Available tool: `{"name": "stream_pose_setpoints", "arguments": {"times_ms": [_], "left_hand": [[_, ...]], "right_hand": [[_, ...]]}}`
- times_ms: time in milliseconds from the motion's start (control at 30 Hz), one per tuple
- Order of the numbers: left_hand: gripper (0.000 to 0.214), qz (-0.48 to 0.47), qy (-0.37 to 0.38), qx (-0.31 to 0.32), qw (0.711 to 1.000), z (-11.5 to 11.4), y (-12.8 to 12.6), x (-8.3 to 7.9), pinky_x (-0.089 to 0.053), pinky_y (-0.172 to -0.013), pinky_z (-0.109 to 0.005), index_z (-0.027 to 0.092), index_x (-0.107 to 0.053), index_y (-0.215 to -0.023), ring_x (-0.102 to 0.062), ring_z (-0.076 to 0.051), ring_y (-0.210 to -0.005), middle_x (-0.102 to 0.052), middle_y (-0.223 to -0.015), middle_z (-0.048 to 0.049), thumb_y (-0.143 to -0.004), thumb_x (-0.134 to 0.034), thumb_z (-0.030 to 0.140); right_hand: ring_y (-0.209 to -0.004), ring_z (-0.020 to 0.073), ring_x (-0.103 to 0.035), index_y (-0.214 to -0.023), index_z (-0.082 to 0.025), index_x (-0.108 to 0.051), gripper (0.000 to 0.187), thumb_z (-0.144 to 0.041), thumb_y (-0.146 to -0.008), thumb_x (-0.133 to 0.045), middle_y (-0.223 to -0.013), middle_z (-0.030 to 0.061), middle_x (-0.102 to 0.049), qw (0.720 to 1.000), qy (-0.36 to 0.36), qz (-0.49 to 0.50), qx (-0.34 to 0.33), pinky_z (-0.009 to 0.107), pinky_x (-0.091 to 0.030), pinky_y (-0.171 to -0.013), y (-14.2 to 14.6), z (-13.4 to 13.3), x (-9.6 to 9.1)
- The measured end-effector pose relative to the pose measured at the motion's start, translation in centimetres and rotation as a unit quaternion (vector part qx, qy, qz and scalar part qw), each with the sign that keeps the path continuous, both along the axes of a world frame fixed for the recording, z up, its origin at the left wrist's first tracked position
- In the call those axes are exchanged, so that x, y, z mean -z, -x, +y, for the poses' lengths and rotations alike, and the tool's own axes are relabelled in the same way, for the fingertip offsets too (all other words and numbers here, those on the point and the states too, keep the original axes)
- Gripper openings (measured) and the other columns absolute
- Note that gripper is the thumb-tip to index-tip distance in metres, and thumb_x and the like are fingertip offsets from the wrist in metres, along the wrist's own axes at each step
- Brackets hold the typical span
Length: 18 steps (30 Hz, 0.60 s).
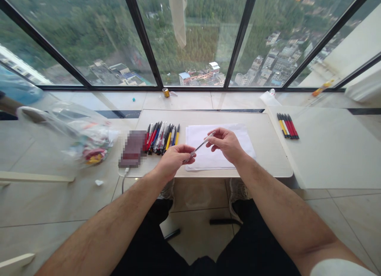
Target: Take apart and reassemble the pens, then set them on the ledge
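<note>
Both my hands hold one thin grey pen [203, 142] over a stack of white paper [219, 149] on a low table [268, 157]. My left hand [175, 159] pinches the pen's lower end. My right hand [228, 143] pinches its upper end, fingers curled. A row of several red, blue, black and yellow pens [161, 137] lies on the table just left of the paper.
A small group of black, yellow and red pens [287, 125] lies on a second surface to the right. A clear plastic bag [86, 139] with colourful contents sits left. A blurred dark object [133, 148] lies beside the pen row. Large windows stand ahead.
</note>
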<state>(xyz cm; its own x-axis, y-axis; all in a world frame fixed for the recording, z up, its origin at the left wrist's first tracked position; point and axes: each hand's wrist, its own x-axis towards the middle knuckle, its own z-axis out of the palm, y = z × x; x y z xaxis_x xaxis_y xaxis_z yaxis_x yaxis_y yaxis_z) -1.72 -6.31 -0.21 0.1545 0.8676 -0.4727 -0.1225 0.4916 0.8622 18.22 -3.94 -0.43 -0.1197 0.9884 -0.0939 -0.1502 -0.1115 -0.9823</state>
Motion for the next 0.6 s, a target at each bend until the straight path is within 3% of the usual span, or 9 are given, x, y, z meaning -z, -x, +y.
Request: {"name": "stream_pose_setpoints", "arguments": {"times_ms": [600], "left_hand": [[0.019,0.009,0.0,0.0,1.0,0.04,-0.11,-0.05,-0.055,-0.073,-0.031,0.012,-0.07,-0.078,-0.066,-0.015,-0.067,-0.07,-0.073,-0.0071,-0.06,-0.072,0.009]], "right_hand": [[-0.065,0.0169,-0.069,-0.084,-0.017,-0.064,0.031,-0.035,-0.066,-0.079,-0.079,0.0043,-0.072,1.0,-0.012,0.008,-0.008,0.024,-0.052,-0.049,0.34,-0.2,0.03]]}}
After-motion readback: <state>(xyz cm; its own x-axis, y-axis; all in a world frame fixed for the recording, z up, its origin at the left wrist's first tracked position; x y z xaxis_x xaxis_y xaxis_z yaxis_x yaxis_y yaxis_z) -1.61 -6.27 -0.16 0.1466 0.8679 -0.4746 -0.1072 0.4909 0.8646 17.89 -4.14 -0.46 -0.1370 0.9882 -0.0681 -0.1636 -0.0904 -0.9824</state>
